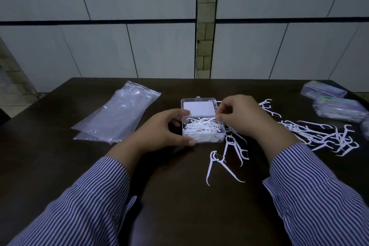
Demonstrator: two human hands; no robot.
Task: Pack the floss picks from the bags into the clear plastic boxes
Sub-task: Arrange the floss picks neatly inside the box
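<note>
Open box (202, 130) of picks (201, 128) sits between the hands: left hand (165, 129) grips its side, right hand (242, 115) pinches picks at its rim.

Dark wooden table (179, 205), pale tiled wall (139, 46) behind, possibly cabinet panels

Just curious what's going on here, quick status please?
Left hand grips the open clear box. Right hand pinches picks at its rim. Loose floss picks still on table. Nothing in the way.
</note>
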